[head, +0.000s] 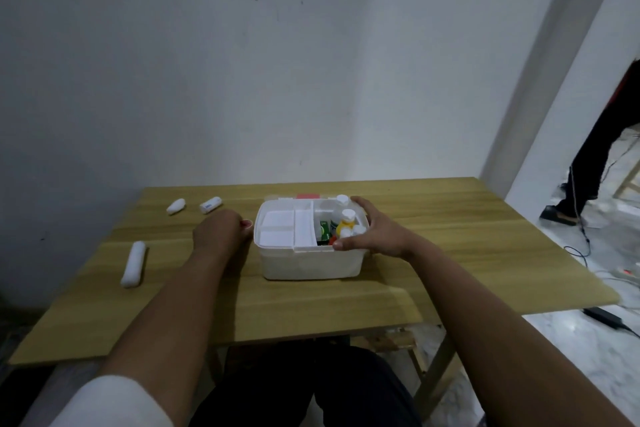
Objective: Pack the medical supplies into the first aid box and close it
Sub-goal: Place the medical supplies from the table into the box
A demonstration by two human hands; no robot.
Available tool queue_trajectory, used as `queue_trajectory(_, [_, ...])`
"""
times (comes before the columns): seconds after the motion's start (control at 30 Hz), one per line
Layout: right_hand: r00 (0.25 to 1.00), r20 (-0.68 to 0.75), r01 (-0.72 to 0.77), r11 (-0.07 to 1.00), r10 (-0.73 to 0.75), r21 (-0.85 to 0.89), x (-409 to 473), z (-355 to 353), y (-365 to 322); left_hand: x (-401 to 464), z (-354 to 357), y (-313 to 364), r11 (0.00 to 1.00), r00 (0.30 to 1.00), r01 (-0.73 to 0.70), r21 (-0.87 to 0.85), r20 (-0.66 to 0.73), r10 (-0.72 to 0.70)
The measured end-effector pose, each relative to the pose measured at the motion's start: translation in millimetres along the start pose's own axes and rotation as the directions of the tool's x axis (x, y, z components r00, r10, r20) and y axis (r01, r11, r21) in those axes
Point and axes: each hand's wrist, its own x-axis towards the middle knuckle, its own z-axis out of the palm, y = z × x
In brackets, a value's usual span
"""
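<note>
A white first aid box [311, 263] stands open in the middle of the wooden table [450, 253]. A white divided tray fills its left part; bottles with white caps, one yellow [345, 224], and a green packet stand in its right part. My right hand [372, 236] grips the box's right rim, thumb on the front edge. My left hand [220, 230] rests just left of the box, closed over a small item with a red end [246, 224]. A long white gauze roll [133, 263] lies at the left. Two small white rolls [176, 206] [210, 204] lie further back.
The box lid with a red mark [306, 196] lies behind the box. A white wall stands right behind the table. At the right a person in dark trousers [588, 163] walks on the floor, with cables and a black adapter [602, 315] nearby.
</note>
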Motion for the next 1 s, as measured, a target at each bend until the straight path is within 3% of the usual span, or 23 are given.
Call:
queue_trajectory(0.27, [1.000, 0.000, -0.008, 1.000, 0.008, -0.028, -2.0, -1.5, -5.4, -10.6, -11.7, -5.5, 0.967, 0.993, 0.010, -0.255, -0.107, -0.039])
queue_trajectory(0.4, [1.000, -0.022, -0.018, 0.999, 0.017, -0.028, -4.4, -1.3, -7.7, -26.1, -54.9, 10.0, 0.839, 0.971, -0.053, -0.541, -0.226, -0.084])
queue_trajectory(0.5, [0.999, -0.040, -0.031, 0.999, 0.030, -0.038, -6.0, -0.4, -7.8, -47.7, -70.3, 37.6, 0.768, 0.970, -0.171, -0.618, -0.240, 0.023])
queue_trajectory(0.6, [0.998, -0.041, -0.049, 0.998, 0.047, -0.040, -7.0, 1.6, -10.8, -63.8, -69.2, 52.1, 0.776, 0.959, -0.256, -0.576, -0.252, 0.129])
queue_trajectory(0.8, [0.997, -0.045, -0.068, 0.997, 0.066, -0.046, -11.7, 2.9, -17.1, -73.0, -58.3, 61.7, 0.901, 0.949, -0.294, -0.320, -0.210, 0.236])
queue_trajectory(1.0, [0.997, -0.038, -0.076, 0.996, 0.074, -0.056, -14.3, 1.6, -19.4, -71.4, -65.5, 64.8, 0.969, 0.978, -0.200, -0.146, -0.085, 0.189])
